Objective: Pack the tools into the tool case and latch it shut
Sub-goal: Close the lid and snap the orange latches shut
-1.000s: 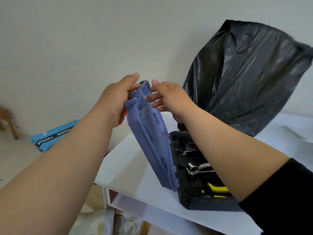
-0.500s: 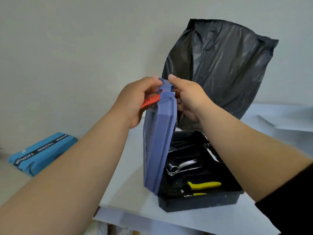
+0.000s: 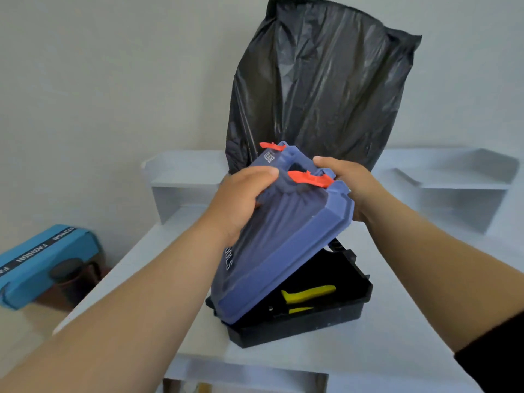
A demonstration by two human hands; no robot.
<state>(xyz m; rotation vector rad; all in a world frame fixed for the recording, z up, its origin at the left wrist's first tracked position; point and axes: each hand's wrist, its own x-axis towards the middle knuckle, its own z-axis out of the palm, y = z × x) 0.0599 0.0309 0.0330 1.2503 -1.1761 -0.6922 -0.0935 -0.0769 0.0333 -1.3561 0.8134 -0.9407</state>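
Observation:
The tool case stands on a white table (image 3: 397,350). Its blue lid (image 3: 283,239) is tilted about halfway down over the black base (image 3: 306,327). Two orange latches (image 3: 309,178) stick out of the lid's handle edge. My left hand (image 3: 241,199) grips the lid's left side near the handle cut-out. My right hand (image 3: 348,182) holds its right corner beside the nearer latch. Inside the base, yellow-handled pliers (image 3: 306,296) show in the gap; other tools are hidden by the lid.
A large black plastic bag (image 3: 320,86) stands upright right behind the case. White shelves (image 3: 453,177) run along the table's back. Down on the left lie a blue box (image 3: 39,262) printed FASHION and a dark round object (image 3: 68,273).
The lid has swung from upright down toward the base, with both hands staying on its handle edge. The view has shifted so the case now faces me more squarely.

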